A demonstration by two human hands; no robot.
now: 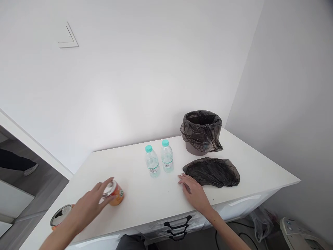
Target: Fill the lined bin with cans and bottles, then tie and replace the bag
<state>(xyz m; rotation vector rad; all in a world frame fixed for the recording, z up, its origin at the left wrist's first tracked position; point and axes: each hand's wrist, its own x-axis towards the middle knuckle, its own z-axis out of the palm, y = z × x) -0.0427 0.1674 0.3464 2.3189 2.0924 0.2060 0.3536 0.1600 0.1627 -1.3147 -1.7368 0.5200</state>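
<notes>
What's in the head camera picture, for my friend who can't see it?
A person's left hand curls around an orange can on a white cabinet; another can stands nearby. The right hand rests by a black plastic bag. Two teal-capped bottles stand near a bin lined with black plastic.

White angular panel [70, 39] we see on the plain white wall [156, 69], curved black drawer handles [179, 227], crumpled clear plastic bag [260, 222] near a boxy beige machine [293, 229], dark trouser leg [15, 160] and light grey shoe [31, 169] at our left
</notes>
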